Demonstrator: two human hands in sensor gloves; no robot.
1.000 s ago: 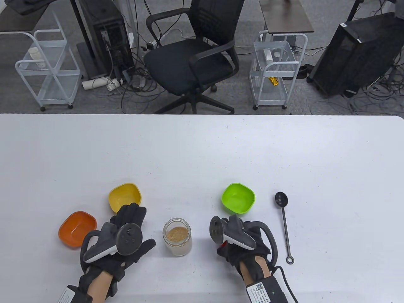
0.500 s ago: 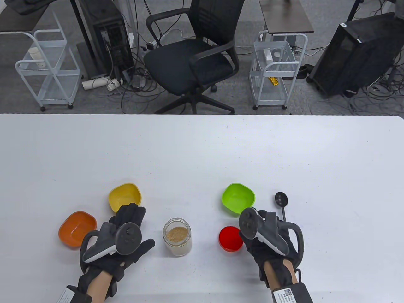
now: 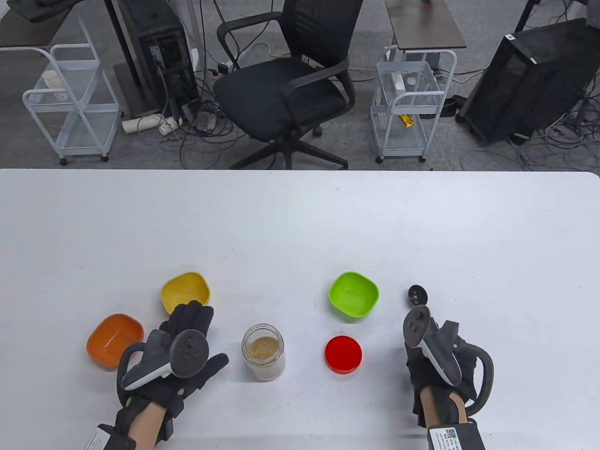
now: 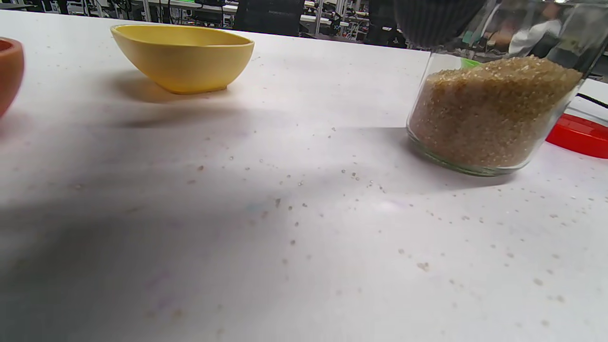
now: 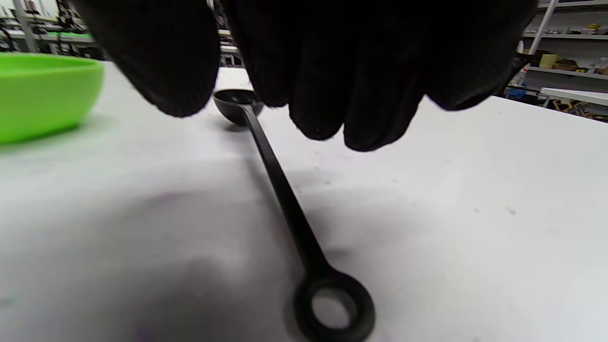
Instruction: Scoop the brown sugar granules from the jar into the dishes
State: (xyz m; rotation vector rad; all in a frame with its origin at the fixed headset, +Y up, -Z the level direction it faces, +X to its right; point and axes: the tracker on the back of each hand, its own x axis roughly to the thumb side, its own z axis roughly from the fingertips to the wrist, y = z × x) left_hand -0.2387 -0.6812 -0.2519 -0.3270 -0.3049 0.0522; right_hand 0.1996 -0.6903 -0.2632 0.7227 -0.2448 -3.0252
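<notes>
An open glass jar (image 3: 263, 351) (image 4: 489, 109) partly filled with brown sugar stands near the table's front. Its red lid (image 3: 343, 354) (image 4: 579, 135) lies just to its right. Three dishes lie around it: orange (image 3: 115, 340), yellow (image 3: 185, 291) (image 4: 183, 54) and green (image 3: 354, 295) (image 5: 42, 90). A black long-handled spoon (image 3: 417, 295) (image 5: 285, 194) lies flat, right of the green dish. My right hand (image 3: 422, 347) hovers over its handle; its fingers (image 5: 361, 71) hang loosely and do not touch it. My left hand (image 3: 199, 328) lies flat left of the jar, holding nothing.
Loose sugar grains (image 4: 294, 199) dot the white table (image 3: 300, 225) left of the jar. Beyond the table's far edge stand an office chair (image 3: 286, 89), two wire carts and computer towers.
My right hand left the red lid on the table beside the jar and moved right, over the spoon handle. The left hand barely moved.
</notes>
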